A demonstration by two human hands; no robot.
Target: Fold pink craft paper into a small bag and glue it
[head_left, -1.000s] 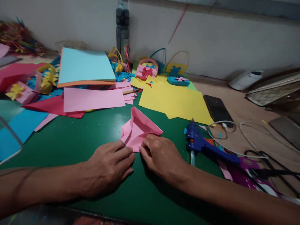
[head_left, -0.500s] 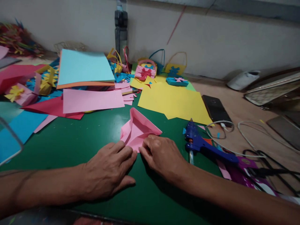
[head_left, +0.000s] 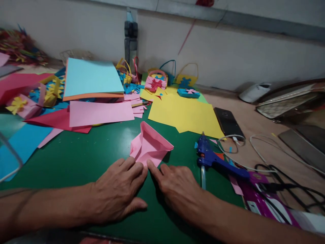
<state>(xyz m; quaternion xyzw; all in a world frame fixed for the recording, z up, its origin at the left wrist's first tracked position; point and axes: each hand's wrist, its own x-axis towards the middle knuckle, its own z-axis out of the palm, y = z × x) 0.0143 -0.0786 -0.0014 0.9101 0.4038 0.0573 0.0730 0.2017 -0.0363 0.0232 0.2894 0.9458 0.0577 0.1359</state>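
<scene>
A folded pink paper (head_left: 152, 142), with raised walls and an open hollow like a small box, lies on the green board. My left hand (head_left: 119, 193) rests at its near left edge, fingertips pressing on the paper and the thumb stretched apart. My right hand (head_left: 175, 186) touches the near edge with one outstretched finger, its other fingers bent and off the paper. What lies under the left fingertips is hidden. Right of my right hand is a blue glue gun (head_left: 210, 157) with a clear glue stick.
Yellow paper (head_left: 188, 113), a pink sheet (head_left: 101, 113) and a light-blue sheet (head_left: 92, 78) lie beyond. Small paper bags (head_left: 156, 83) with bows stand at the back. On the right are a phone (head_left: 228, 122), a white cable (head_left: 264, 169) and a purple package (head_left: 266, 200).
My right hand has come off the right side of the pink paper and drawn nearer, one finger now straight at the near edge. The left hand stays about where it was.
</scene>
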